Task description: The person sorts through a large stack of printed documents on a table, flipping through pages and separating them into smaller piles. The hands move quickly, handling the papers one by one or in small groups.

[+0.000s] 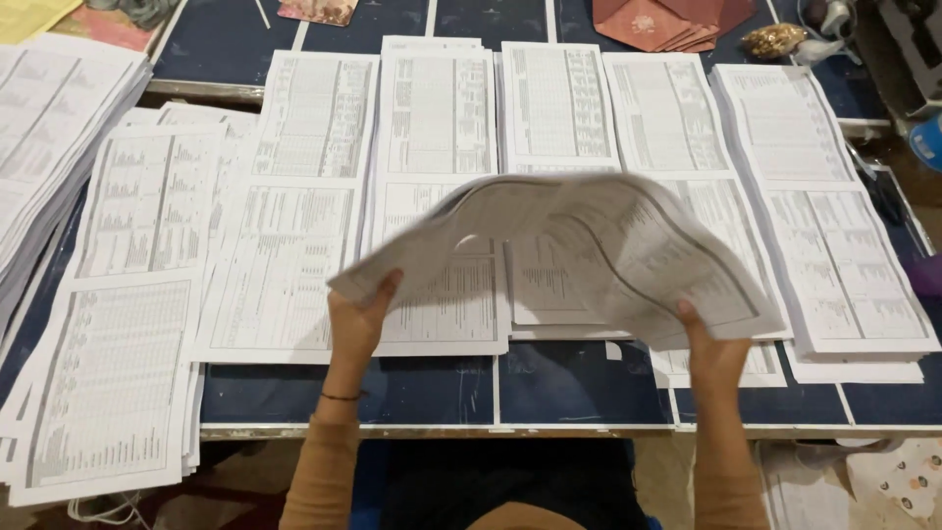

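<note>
Overhead, sheaf of printed sheets [589, 245], long axis left-right

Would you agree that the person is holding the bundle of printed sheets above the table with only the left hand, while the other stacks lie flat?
Not quite: the head view shows both hands on it. The left hand grips the bundle of printed sheets at its left edge and the right hand at its right. The other stacks do lie flat on the table.

White sheets [559, 245] densely printed in grey tables; dark blue desk [432, 388] with pale seams; reddish-brown folded card [667, 22] at far edge.
</note>
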